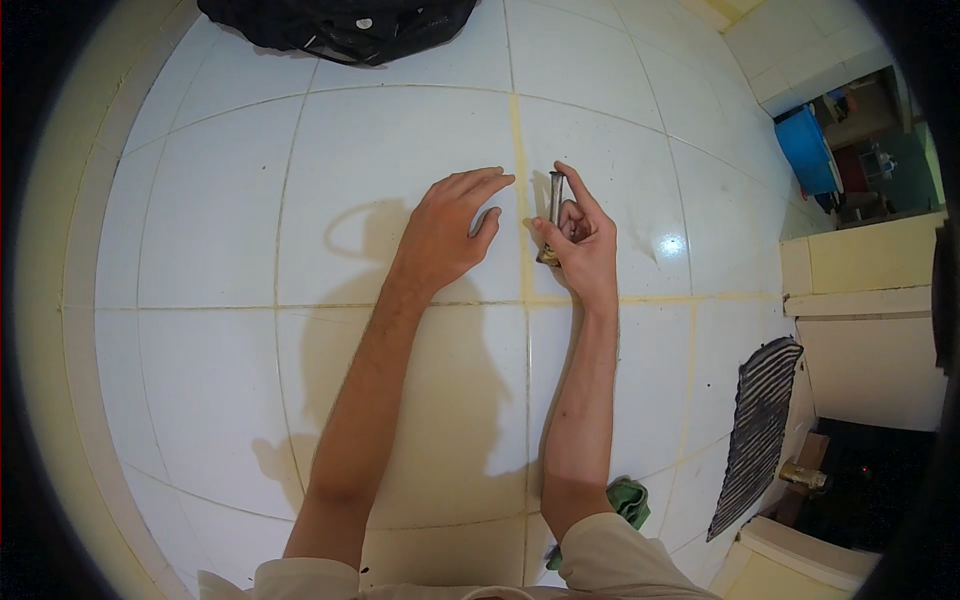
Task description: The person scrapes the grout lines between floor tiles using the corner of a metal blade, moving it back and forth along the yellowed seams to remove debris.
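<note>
A: Quick one: what's in the R hand point(588, 245)?

B: A slim metal piece point(556, 192), silvery shaft w/ a flared top, darker brassy bit at the bottom. Can't tell exact kind.

A: Grip?

B: Partly closed round it. Thumb lies across the lower part, index stretched up along the shaft w/ its tip at the top end, other fingers curled in behind.

A: And the L hand point(447, 228)?

B: Nothing visible in it. Half open, fingers together & slightly bent, thumb well apart from them. It's just L of the metal piece — not touching it.

A: So where's the piece, re the floor?

B: Over the white tiled floor point(400, 135), approx. in front of the person, just R of a yellowish grout line point(519, 150). Can't tell if its bottom end touches the tile.

A: Other stuff about?

B: Black bag point(350, 28) on the floor at the far edge, L of centre. Green cloth point(628, 502) by the R elbow, partly hidden by the arm. Dark striped mat point(757, 435) further R — plus a blue tub point(808, 150), upper R.
</note>
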### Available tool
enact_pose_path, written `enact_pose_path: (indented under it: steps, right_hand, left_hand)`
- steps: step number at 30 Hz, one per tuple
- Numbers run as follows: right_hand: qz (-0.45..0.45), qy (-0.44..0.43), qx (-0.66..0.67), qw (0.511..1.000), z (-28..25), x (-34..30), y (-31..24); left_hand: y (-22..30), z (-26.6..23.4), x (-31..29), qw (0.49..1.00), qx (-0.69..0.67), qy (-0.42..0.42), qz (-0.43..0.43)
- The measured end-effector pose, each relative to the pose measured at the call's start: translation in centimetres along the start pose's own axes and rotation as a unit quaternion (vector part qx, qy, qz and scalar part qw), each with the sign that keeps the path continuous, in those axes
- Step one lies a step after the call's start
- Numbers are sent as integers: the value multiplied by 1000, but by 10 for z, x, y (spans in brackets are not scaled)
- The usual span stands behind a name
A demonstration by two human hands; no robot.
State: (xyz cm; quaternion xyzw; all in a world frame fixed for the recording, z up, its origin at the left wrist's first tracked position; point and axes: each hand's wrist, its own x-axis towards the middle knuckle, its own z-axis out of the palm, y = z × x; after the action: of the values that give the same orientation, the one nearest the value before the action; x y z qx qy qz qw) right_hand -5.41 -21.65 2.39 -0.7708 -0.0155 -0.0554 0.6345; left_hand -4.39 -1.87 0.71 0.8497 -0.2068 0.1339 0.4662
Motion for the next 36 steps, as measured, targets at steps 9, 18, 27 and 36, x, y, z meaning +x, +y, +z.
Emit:
enact_pose_path:
  steps: [9, 18, 27, 36]
  right_hand:
    - [7, -10, 39, 999, -1, 1, 6]
    - [-15, 24, 46, 999, 3, 0, 5]
    - [14, -21, 77, 997, -6, 1, 6]
    - [21, -14, 102, 994, -3, 0, 1]
  left_hand:
    - [-3, 2, 0, 1000, 3, 6, 8]
    - [-2, 0, -1, 1000, 2, -1, 5]
    - [-2, 1, 1, 1000, 1, 3, 7]
    - [-4, 2, 0, 1000, -3, 3, 6]
